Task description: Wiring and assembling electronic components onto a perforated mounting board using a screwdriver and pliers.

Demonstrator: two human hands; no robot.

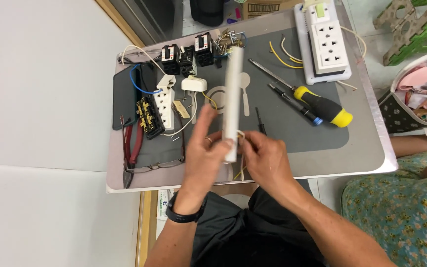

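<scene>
**Inspector:** Report the hands.

**Operator:** I see my left hand point(204, 148) wrapped around the lower part of a white casing point(233, 99), a long strip held nearly upright over the tray point(366, 148). Thumb and fingers are closed on it. My right hand point(265, 158) sits just beside its bottom end, fingertips pinched on a thin yellow wire point(240, 170) that hangs below the casing. A black watch point(184, 215) is on my left wrist.

**Inspector:** Where is the casing relative to the work surface?

**Operator:** Above the grey mat point(292, 128), its top end reaching toward the black breakers point(189, 57).

**Inspector:** Surroundings?

**Operator:** A yellow-and-black screwdriver point(317, 104) lies to the right, a thinner driver point(292, 104) next to it. A white socket block point(327, 42) lies at the far right corner. To the left lie an opened socket strip point(156, 109), red pliers point(132, 143) and glasses point(156, 165). Another person in a floral garment point(401, 202) sits at the right edge.
</scene>
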